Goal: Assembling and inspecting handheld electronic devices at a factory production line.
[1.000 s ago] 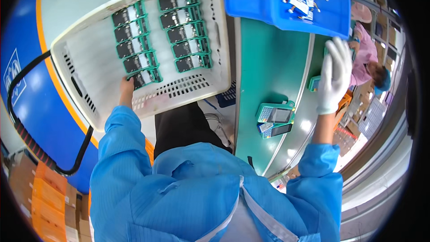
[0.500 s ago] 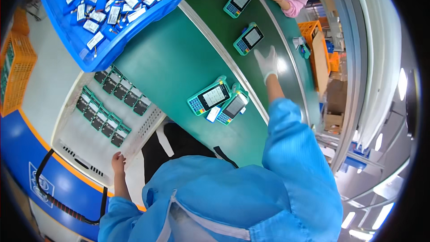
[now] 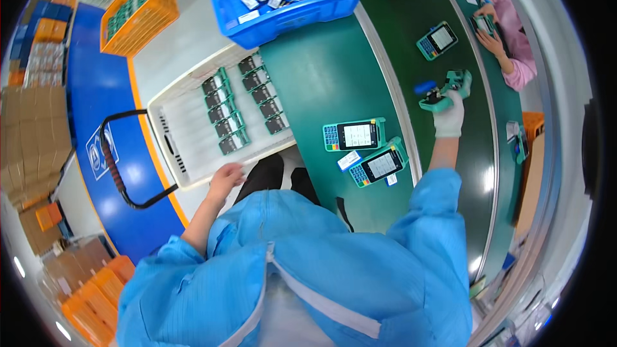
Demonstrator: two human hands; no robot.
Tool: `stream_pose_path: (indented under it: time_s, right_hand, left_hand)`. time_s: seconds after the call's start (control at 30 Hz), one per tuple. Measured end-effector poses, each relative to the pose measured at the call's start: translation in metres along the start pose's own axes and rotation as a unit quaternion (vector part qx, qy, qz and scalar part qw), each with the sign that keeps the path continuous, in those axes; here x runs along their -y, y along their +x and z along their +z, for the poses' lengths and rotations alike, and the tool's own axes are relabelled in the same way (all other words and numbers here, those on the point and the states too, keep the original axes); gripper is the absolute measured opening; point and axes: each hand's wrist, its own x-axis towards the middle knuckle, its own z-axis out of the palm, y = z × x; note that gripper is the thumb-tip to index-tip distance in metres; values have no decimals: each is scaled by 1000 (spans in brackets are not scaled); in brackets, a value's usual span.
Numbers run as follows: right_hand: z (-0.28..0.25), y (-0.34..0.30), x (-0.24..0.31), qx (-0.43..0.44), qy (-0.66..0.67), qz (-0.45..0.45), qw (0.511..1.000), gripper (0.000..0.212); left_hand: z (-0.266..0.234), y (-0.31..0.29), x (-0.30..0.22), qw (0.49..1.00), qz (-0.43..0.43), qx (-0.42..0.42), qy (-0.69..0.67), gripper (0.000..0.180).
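My right hand (image 3: 449,117), in a white glove, is closed on a green card payment terminal (image 3: 457,81) above the dark green belt. The terminal's printed face is turned away, and a blurred blue battery (image 3: 425,87) shows beside it. My fingers are partly hidden behind its casing. Bare and loosely bent, my left hand (image 3: 226,178) holds nothing near the rim of a white crate (image 3: 222,177). On the green worktop lie a terminal (image 3: 353,135) and a second terminal (image 3: 380,167), screens up, with a white-labelled battery (image 3: 348,160) between them.
A blue bin (image 3: 302,22) of batteries stands at the far end. Rows of green-edged black parts (image 3: 225,119) lie in the crate. Farther along the belt are other terminals (image 3: 437,40). Across it, a pink-sleeved person (image 3: 514,45) handles a device. A black-handled cart (image 3: 106,148) stands left.
My right hand, empty and outstretched over the belt before, now grips a terminal. My left hand stays by the crate. The whole view has swung left, so the scene sits farther right.
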Motion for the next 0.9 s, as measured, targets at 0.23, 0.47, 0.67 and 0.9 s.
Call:
stream_pose_path:
  time_s: [0.23,0.47,0.67,0.9]
  right_hand:
    - [169,-183,-39,220,135,142,956,68]
    - [235,-259,-67,89,-545,-385,739,89]
    - [271,-259,-86,133,-634,-476,596,59]
    - [330,-282,-100,263,-645,-456,554,20]
  left_hand:
    - [149,-47,-144,936,90,334,-71,51]
    - [126,-100,-194,933,296,190,76,55]
    - [84,-125,-212,741,554,5,379,70]
    - [35,-98,-184,895,415,100,129,61]
